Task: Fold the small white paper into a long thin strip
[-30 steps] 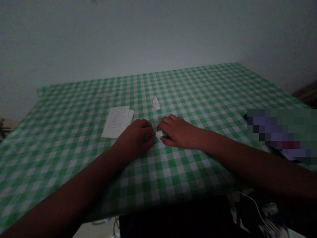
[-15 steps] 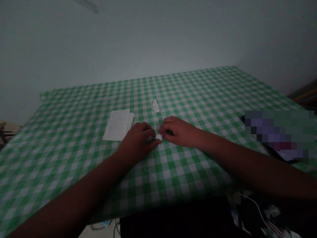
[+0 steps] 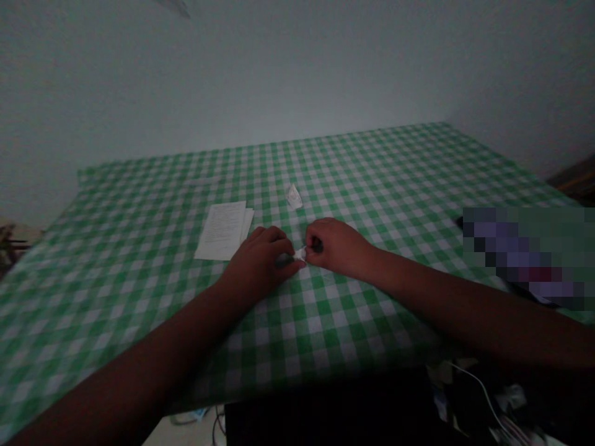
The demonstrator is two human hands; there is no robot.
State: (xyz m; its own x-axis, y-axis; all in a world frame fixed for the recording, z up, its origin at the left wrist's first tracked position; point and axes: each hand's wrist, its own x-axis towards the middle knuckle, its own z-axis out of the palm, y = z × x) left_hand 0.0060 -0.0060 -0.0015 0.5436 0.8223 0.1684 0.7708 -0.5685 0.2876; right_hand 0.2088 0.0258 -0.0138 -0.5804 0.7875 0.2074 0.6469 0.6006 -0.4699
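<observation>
Hands [image 3: 255, 257] [image 3: 341, 243] regripped white scrap [image 3: 300, 254]; printed sheet [image 3: 222, 230] unreadable

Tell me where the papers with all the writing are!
In the head view, the printed sheets lie on the checked tablecloth left of centre, just beyond the left hand and to the left of the small kite-shaped paper.

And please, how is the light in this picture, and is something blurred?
In the head view, light is dim, and below the tablecloth nearly black; the small white piece between left hand and right hand looks soft; print on the paper sheets is unreadable; pixel blocks hide part of the right side.
</observation>
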